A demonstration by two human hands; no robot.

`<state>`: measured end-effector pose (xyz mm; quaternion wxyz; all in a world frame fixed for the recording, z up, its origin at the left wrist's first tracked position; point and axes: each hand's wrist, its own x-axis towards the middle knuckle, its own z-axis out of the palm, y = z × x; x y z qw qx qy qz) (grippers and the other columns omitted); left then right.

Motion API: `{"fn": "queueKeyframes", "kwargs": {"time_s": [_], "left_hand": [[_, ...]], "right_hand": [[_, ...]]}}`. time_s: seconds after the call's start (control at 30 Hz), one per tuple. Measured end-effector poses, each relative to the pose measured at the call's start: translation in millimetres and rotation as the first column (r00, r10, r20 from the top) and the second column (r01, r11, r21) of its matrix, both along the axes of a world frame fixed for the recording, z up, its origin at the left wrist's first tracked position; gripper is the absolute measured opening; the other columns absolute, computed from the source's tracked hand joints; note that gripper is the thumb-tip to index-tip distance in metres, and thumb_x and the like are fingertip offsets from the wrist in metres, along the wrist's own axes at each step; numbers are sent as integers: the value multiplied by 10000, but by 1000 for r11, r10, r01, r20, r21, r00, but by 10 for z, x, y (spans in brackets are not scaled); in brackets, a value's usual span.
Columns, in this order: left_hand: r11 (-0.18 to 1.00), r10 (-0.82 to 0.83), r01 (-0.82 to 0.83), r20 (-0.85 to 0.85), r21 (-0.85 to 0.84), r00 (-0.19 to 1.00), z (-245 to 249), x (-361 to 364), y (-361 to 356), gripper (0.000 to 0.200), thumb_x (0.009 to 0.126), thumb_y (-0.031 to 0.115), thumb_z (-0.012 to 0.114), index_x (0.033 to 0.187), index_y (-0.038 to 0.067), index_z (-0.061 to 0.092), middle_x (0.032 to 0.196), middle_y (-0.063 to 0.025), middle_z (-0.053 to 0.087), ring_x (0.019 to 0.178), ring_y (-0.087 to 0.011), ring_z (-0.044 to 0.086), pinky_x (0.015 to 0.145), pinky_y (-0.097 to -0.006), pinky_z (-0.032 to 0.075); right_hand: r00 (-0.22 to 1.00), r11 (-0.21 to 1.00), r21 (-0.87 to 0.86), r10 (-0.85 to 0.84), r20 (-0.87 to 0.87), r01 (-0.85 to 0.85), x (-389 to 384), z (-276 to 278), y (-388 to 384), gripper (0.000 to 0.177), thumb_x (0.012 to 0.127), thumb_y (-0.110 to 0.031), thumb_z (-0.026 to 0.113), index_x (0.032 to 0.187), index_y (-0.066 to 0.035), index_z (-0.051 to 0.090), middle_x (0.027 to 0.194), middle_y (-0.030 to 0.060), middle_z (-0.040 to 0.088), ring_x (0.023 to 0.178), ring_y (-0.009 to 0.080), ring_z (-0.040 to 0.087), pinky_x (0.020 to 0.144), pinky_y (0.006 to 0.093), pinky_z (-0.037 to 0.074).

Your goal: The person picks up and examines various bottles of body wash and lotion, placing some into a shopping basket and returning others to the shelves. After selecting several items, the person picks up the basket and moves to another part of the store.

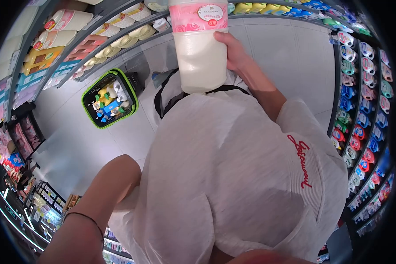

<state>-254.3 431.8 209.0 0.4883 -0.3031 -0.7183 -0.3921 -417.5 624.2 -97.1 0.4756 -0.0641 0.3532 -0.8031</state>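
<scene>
At the top of the head view, a large pale bottle with a pink label is held upright. My right hand grips its right side, with the thumb showing on the front and the other fingers mostly hidden. The bottle's top is cut off by the frame edge. My left forearm, with a thin dark band on it, is bent at the lower left; my left hand is outside the frame. A black basket with a green rim stands on the floor, holding several yellow, blue and white bottles.
Shelves of bottles and packs line the upper left and the top. Another shelf rack with colourful bottles runs along the right. Grey floor tiles lie between them. Further display shelves stand at the lower left.
</scene>
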Motion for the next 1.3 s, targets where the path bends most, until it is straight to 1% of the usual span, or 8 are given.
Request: {"fn": "queueKeyframes", "kwargs": {"time_s": [0.27, 0.33, 0.5, 0.67, 0.87, 0.93, 1.07, 1.3], "left_hand": [[997, -36, 37, -20, 62, 999, -10, -41, -245, 243, 947, 124, 397, 1116, -10, 509, 1055, -130, 598, 960, -175, 592, 845, -292, 485], [789, 473, -570, -364, -229, 802, -29, -137, -339, 273, 964, 184, 347, 1069, 3, 523, 1016, -103, 609, 908, -168, 591, 792, -286, 479], [982, -80, 94, -88, 166, 993, -25, 64, -219, 253, 896, 139, 442, 1097, 14, 529, 1134, -102, 562, 1090, -186, 499, 974, -344, 360], [931, 354, -364, -199, -15, 914, -45, 269, -298, 276, 816, 93, 460, 1069, 29, 550, 1169, -65, 543, 1152, -174, 445, 1007, -310, 311], [907, -68, 238, -436, 348, 897, -118, 10, -589, 394, 860, 181, 476, 1253, 175, 502, 1310, -114, 471, 1199, -158, 418, 1052, -330, 258], [646, -223, 309, -215, 698, 951, -430, 125, -823, 382, 784, 160, 531, 1153, 62, 524, 1213, -209, 463, 1143, -288, 439, 897, -402, 395], [704, 228, -570, 625, 424, 746, -1499, -109, -1061, 553, 822, 113, 533, 1328, 1, 339, 1220, -197, 496, 1105, -351, 513, 975, -457, 373], [837, -293, -368, 900, 405, 323, -2079, -336, -1044, 918, 659, 224, 787, 1354, 14, 226, 1280, -171, 433, 1176, -285, 453, 973, -368, 360]], "right_hand": [[998, 997, -69, -19, 55, 23, -67, -15, 1, 565, 816, -249, 612, 1272, -14, 376, 1173, 148, 531, 1040, 234, 569, 875, 367, 490], [999, 999, -5, -35, -38, 35, -67, -21, -8, 618, 804, -352, 603, 1252, 29, 415, 1183, 165, 545, 1051, 270, 572, 899, 385, 475], [998, 994, 96, -49, 36, 45, -54, 40, -59, 627, 784, -329, 613, 1261, 21, 406, 1193, 168, 538, 1058, 285, 568, 916, 398, 463], [997, 983, 168, -80, -3, 80, -4, 126, -169, 662, 763, -294, 628, 1287, 11, 364, 1202, 173, 529, 1059, 296, 567, 922, 402, 463], [998, 994, 106, 38, -43, -33, -65, 77, -384, 613, 784, -195, 618, 1295, -16, 331, 1199, 168, 510, 1069, 274, 554, 896, 394, 480], [998, 970, 238, -57, 2, 55, 20, 96, -470, 620, 798, -208, 608, 1309, -24, 309, 1226, 167, 486, 1083, 269, 544, 897, 398, 480], [989, 977, 213, -45, 143, 14, 30, 40, -689, 631, 818, -228, 612, 1319, -27, 286, 1252, 158, 462, 1094, 262, 535, 900, 395, 480], [964, 970, 240, 37, -262, 28, 123, 175, -1245, 707, 736, -170, 709, 1309, -22, 323, 1221, 115, 496, 1067, 202, 538, 888, 353, 474]]}}
